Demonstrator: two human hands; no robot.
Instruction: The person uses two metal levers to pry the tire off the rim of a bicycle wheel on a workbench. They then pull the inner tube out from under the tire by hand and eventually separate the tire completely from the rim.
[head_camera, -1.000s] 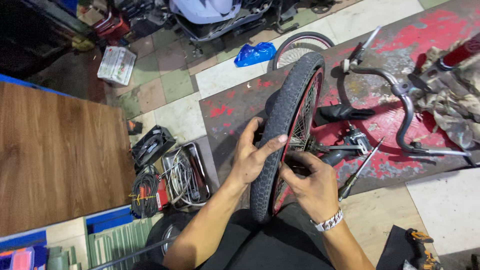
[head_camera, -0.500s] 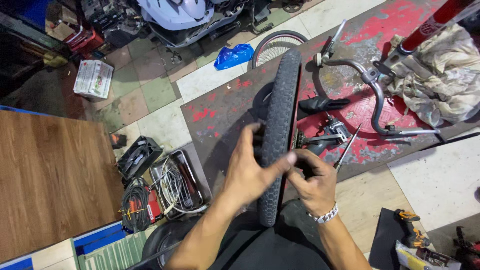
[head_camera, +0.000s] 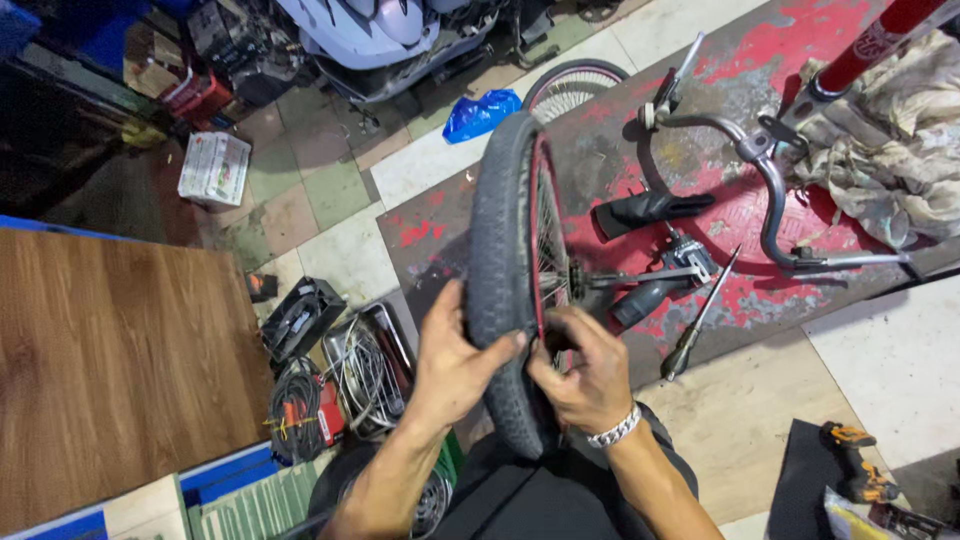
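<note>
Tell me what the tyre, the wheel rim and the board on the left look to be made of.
Tyre: matt black rubber by its look, with a fine tread pattern and dusty grey wear.
Wheel rim: probably metal under glossy red paint; thin shiny wire spokes run from it.
Board: wood or a wood-look laminate, brown with visible grain and a slight sheen; which of the two is unclear.

Bike wheel (head_camera: 515, 270) stands upright on the floor, tread facing up, lower end against the person's lap. Left hand (head_camera: 452, 362) is spread over the tyre's left side, thumb hooked across the tread. Right hand (head_camera: 585, 372) grips the rim side, fingers tucked in by the spokes, bracelet (head_camera: 613, 430) on the wrist. A screwdriver (head_camera: 698, 318) lies on the red mat (head_camera: 730, 215) just right of the wheel, with handlebars (head_camera: 765, 185) further back. Wire trays (head_camera: 365, 375) sit left, beside a wooden board (head_camera: 110, 370).
</note>
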